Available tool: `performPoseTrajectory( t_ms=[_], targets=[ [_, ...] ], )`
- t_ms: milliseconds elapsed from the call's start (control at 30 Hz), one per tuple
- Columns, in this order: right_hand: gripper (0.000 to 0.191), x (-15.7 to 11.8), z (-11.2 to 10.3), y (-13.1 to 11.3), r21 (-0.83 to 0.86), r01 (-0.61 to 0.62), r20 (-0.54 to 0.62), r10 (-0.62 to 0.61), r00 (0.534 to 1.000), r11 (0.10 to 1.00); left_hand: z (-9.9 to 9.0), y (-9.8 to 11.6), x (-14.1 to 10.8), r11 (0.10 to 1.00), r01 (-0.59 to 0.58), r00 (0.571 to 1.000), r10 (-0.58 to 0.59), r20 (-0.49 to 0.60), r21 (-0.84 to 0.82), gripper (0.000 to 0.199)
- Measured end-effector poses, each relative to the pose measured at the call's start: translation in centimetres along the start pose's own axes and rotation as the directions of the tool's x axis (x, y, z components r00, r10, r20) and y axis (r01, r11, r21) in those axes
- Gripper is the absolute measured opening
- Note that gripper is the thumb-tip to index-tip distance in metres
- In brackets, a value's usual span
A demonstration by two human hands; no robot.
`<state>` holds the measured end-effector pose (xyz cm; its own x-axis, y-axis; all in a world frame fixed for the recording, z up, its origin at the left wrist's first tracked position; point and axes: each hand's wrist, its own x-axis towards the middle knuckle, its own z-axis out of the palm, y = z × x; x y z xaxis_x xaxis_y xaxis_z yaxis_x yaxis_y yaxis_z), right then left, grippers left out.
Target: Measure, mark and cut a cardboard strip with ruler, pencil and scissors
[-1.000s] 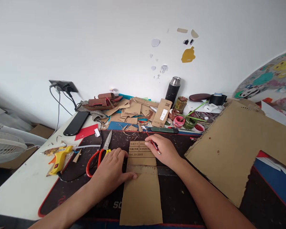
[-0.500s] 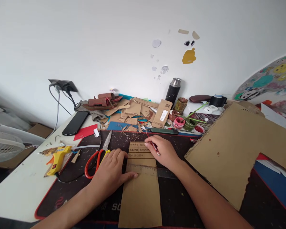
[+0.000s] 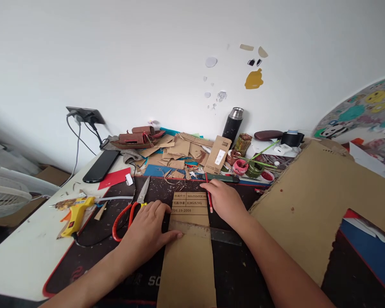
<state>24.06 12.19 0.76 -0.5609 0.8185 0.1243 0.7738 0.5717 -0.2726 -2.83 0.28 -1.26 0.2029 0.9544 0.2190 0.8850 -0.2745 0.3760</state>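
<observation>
A long cardboard strip [image 3: 188, 269] with printed text at its far end lies in front of me. Across it rests a clear ruler [image 3: 225, 236], which sticks out past the strip's right edge. My left hand [image 3: 149, 224] presses the ruler down on the strip; its thumb lies on top and its fingers are bent at the left edge. A red pencil [image 3: 209, 196] is pinched in my right hand [image 3: 227, 203], beside the strip's far right edge. Just left of my left hand are orange-handled scissors [image 3: 143, 192], partly covered by it.
A yellow hot glue gun [image 3: 78, 216] and a black phone [image 3: 102, 166] lie at the left. Cardboard scraps [image 3: 179, 147], open paint jars [image 3: 240, 167] and a black thermos [image 3: 233, 124] line the back. A large cardboard sheet [image 3: 295, 205] covers the right side.
My right hand has moved slightly right, off the strip's printed end, and the pencil has turned more upright, its tip pointing away from me. My left hand stays on the ruler.
</observation>
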Motion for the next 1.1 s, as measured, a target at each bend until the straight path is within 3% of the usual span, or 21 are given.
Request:
performPoseTrajectory(
  t_ms=[100,200,367,533,767,933,1100],
  targets=[
    [0.057,0.1,-0.3,0.0,-0.040,-0.043,-0.001,0.042,0.999,0.998,-0.2,0.0,0.1,1.000,-0.008,1.000,0.008,0.001,-0.006,0.043],
    [0.047,0.0,-0.4,-0.4,0.029,-0.041,-0.034,0.042,0.999,0.999,-0.4,0.3,0.0,1.000,-0.015,1.000,0.015,-0.023,-0.009,0.042],
    [0.031,-0.2,-0.3,-1.4,0.131,-0.003,-0.065,0.012,0.998,0.991,-0.8,1.3,-0.2,0.994,-0.075,0.997,0.077,0.018,-0.084,0.017],
    [0.027,-0.2,-0.4,-1.6,0.074,-0.034,0.005,0.033,0.999,0.997,-0.8,1.6,-0.3,0.992,-0.078,0.996,0.081,0.027,-0.099,0.023],
    [0.023,-0.2,-0.6,-1.8,0.003,-0.081,0.022,0.081,0.997,0.997,-0.7,2.4,-0.7,0.987,-0.103,0.990,0.113,0.080,-0.125,0.012],
    [0.020,-0.5,-1.0,-2.2,0.074,-0.035,-0.039,0.038,0.999,0.997,-0.6,1.0,-0.5,1.000,-0.024,0.997,0.023,-0.072,-0.018,0.033],
    [0.018,-0.9,-0.4,-3.2,0.178,0.137,-0.071,-0.127,0.989,0.974,-0.4,0.4,0.4,0.973,0.116,0.993,-0.112,0.033,-0.201,0.030]
  ],
)
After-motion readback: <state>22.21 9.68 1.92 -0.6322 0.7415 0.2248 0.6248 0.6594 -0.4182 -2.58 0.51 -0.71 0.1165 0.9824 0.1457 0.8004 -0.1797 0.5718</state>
